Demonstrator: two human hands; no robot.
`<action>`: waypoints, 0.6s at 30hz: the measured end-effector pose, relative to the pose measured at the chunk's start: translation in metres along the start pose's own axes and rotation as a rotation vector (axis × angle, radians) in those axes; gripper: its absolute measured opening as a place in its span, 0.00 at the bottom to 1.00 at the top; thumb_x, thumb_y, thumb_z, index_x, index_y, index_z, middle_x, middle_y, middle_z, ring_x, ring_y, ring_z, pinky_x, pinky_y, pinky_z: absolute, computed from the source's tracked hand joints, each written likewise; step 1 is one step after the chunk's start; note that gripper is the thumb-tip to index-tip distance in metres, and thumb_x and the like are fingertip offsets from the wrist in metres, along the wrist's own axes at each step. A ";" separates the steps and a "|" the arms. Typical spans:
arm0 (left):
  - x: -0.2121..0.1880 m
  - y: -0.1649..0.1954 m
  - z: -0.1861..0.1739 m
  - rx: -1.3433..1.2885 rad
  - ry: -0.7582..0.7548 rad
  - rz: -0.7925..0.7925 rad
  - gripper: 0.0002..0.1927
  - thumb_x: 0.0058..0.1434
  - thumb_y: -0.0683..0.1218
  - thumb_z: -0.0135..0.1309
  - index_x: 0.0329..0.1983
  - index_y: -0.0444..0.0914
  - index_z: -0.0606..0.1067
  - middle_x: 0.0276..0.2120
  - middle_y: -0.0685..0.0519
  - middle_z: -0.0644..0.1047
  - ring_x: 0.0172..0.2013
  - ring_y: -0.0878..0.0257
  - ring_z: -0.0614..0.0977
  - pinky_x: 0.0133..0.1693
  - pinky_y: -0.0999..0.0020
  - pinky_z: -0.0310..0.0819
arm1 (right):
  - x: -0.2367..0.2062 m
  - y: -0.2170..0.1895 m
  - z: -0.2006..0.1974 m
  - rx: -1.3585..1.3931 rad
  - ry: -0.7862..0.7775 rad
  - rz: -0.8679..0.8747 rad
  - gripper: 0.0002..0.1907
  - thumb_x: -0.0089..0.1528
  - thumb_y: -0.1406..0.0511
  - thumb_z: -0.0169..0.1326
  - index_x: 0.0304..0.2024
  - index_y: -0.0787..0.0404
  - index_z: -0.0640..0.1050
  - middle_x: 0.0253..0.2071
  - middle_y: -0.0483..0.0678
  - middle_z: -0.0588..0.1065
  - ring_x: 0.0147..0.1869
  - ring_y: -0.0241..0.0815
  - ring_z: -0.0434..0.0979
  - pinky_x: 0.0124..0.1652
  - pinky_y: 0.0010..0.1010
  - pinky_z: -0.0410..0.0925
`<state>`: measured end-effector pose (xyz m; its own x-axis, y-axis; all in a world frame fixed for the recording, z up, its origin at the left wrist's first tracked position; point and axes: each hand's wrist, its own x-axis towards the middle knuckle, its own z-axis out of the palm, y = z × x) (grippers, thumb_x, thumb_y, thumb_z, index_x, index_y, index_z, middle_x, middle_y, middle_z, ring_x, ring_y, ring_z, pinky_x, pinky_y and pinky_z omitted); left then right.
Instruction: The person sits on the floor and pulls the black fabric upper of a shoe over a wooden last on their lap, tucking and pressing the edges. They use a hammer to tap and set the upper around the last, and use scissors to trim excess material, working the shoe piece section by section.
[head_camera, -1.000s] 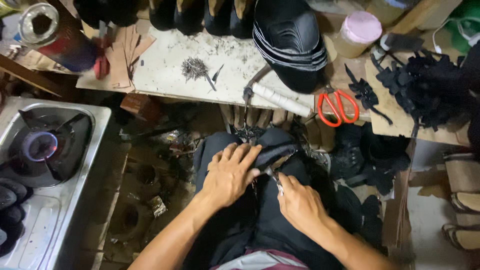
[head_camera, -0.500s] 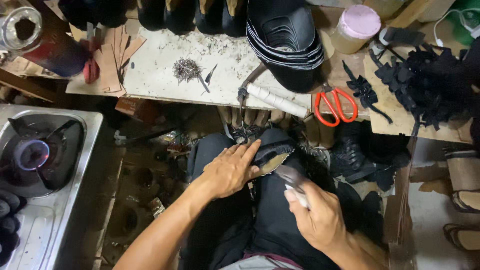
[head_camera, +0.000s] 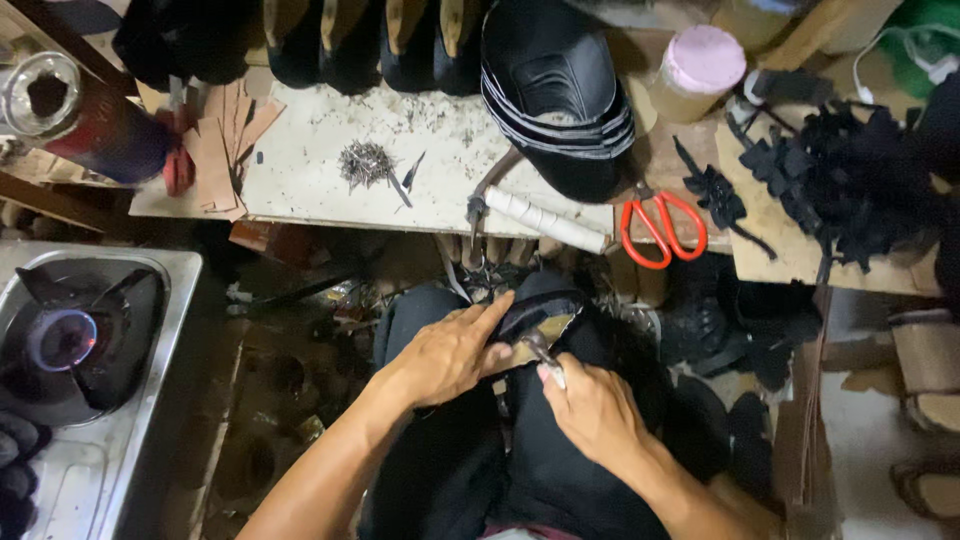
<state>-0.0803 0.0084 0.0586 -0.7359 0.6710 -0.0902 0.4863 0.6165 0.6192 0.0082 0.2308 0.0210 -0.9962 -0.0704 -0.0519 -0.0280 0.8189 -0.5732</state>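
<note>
While the left hand (head_camera: 455, 352) lies flat with fingers pressed over a dark shoe upper (head_camera: 545, 312) resting on the person's lap, the right hand (head_camera: 590, 408) is closed around a small metal tool (head_camera: 545, 358) whose tip meets the tan edge of that upper. Both hands sit close together, just below the front edge of the table (head_camera: 300, 190). Directly above them, a hammer (head_camera: 535, 215) with a white-wrapped handle lies on the table edge, its metal head hanging toward the lap. Red-handled scissors (head_camera: 660, 228) lie just right of the hammer. A stack of black shoe uppers (head_camera: 555, 90) sits behind the hammer, and a small heap of nails (head_camera: 365, 162) lies to its left on the pale surface. Tan cardboard pieces (head_camera: 225, 150) rest at the left end of the table, near a dark cylindrical can (head_camera: 85, 118). A pink-lidded jar (head_camera: 695, 70) stands at upper right, with a pile of black cut pieces (head_camera: 840, 180) on a wooden board beyond it. At far left, a gas stove (head_camera: 75, 340) burns with a blue flame.
</note>
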 end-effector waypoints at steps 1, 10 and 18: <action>-0.003 0.000 -0.005 -0.031 -0.003 -0.010 0.38 0.66 0.54 0.52 0.73 0.35 0.54 0.61 0.33 0.69 0.60 0.37 0.71 0.58 0.50 0.66 | 0.003 0.005 0.002 -0.014 -0.031 0.023 0.14 0.64 0.57 0.53 0.33 0.63 0.75 0.22 0.62 0.76 0.30 0.64 0.79 0.31 0.52 0.70; -0.088 -0.010 0.015 -0.349 0.403 -0.326 0.26 0.64 0.44 0.45 0.65 0.33 0.68 0.63 0.39 0.72 0.65 0.45 0.71 0.64 0.57 0.61 | 0.011 -0.010 -0.008 -0.041 -0.030 0.047 0.15 0.65 0.58 0.51 0.32 0.63 0.74 0.21 0.61 0.76 0.29 0.64 0.79 0.30 0.51 0.70; -0.083 -0.029 0.063 -0.557 0.705 -0.257 0.26 0.59 0.38 0.39 0.61 0.31 0.70 0.63 0.39 0.73 0.67 0.47 0.73 0.67 0.58 0.60 | -0.014 -0.069 -0.038 0.457 0.277 -0.552 0.09 0.67 0.65 0.50 0.34 0.63 0.74 0.26 0.55 0.77 0.27 0.53 0.81 0.29 0.42 0.74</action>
<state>-0.0036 -0.0390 -0.0010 -0.9942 0.0240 0.1044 0.1068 0.3027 0.9471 0.0210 0.1970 0.0930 -0.8340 -0.2063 0.5118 -0.5500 0.3857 -0.7408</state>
